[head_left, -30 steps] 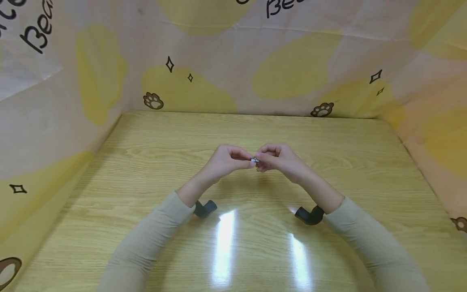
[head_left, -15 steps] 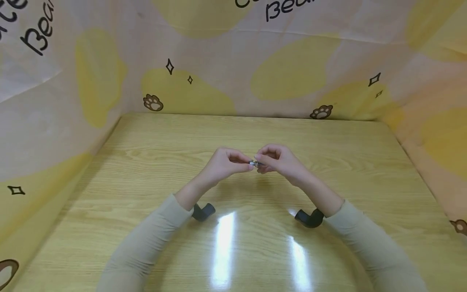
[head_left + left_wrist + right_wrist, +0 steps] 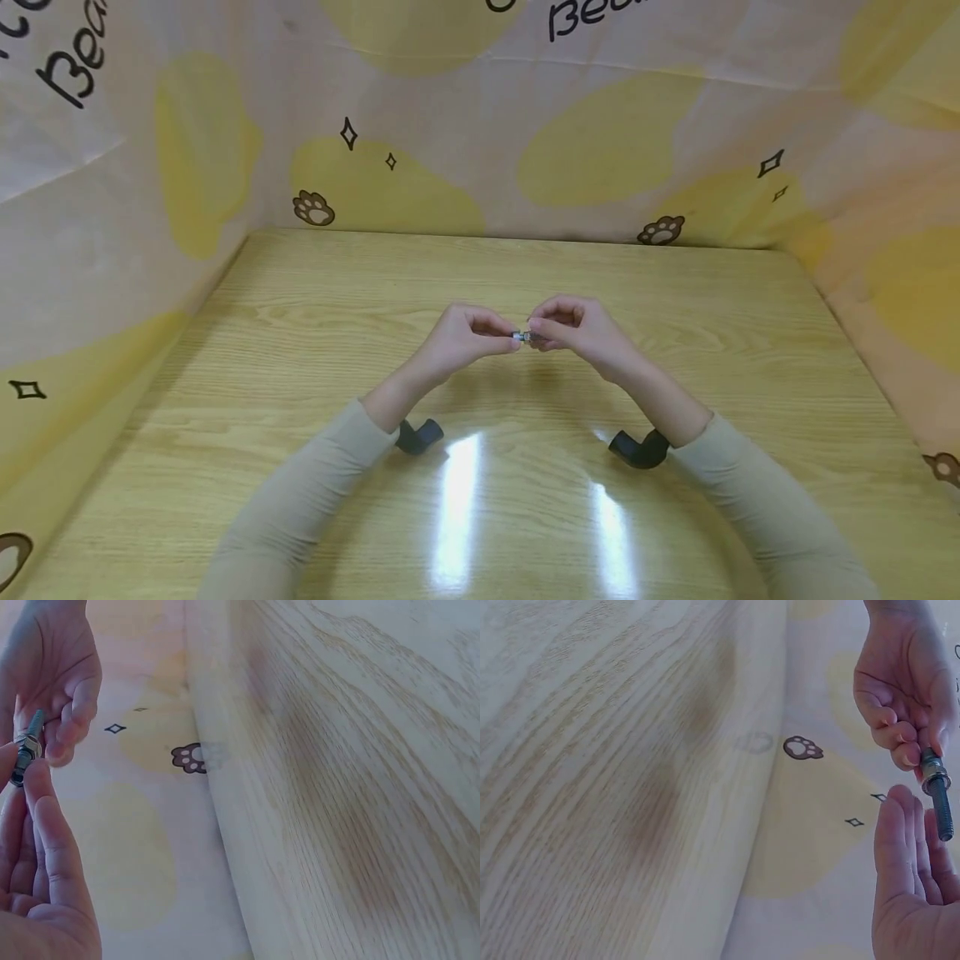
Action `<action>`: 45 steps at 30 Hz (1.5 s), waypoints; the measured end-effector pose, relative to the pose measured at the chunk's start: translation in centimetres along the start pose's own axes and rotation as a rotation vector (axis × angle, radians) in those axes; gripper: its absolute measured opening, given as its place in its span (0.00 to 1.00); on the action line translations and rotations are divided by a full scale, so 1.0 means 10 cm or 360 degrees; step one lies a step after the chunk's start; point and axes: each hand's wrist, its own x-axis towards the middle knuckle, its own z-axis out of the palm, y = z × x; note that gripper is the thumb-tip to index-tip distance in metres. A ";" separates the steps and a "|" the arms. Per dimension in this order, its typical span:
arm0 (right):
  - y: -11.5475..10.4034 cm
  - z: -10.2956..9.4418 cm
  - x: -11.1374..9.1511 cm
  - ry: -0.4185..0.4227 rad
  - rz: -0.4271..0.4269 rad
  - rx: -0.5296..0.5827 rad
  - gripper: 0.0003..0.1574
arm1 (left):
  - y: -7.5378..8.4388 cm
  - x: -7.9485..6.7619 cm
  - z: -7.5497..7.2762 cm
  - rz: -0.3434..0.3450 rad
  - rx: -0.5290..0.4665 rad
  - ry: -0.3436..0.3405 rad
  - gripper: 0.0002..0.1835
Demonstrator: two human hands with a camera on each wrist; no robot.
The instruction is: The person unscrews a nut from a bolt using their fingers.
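Observation:
A metal bolt [image 3: 943, 810] with a nut and a washer [image 3: 934, 781] on it is held up over the wooden table [image 3: 360, 275]. My left hand [image 3: 457, 340] pinches its head end between thumb and fingertips. The threaded end points towards my right hand [image 3: 576, 329] and lies in the space between its thumb and fingers. In the right wrist view, the right fingers [image 3: 892, 832] are nearly straight, their tips beside the nut, with a gap between them and the shank. The left wrist view shows the nut [image 3: 28, 744] just above the left fingertips, the thread overlapping the right palm.
A cloth backdrop [image 3: 435, 108] with yellow patches and paw prints rises behind the table and along both sides. A black curved piece [image 3: 420, 436] sits at the left wrist, and another black curved piece [image 3: 639, 450] at the right. Light glares off the table's near part.
The right fingertips have shifted slightly right, away from the left hand, so more of the bolt shows between the hands. The left hand keeps its pinch on the bolt.

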 end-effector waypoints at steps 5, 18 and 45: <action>0.00 0.04 -0.01 0.0000 0.0078 0.0091 0.15 | 0.01 -0.01 0.00 -0.0025 0.0023 0.0028 0.08; 0.00 0.04 -0.04 -0.0019 0.0034 0.0129 0.14 | 0.00 -0.01 0.01 0.0026 -0.0009 -0.0008 0.08; 0.00 0.00 -0.08 -0.0070 -0.0066 0.0078 0.12 | 0.05 0.00 0.03 0.0026 0.0000 0.0013 0.09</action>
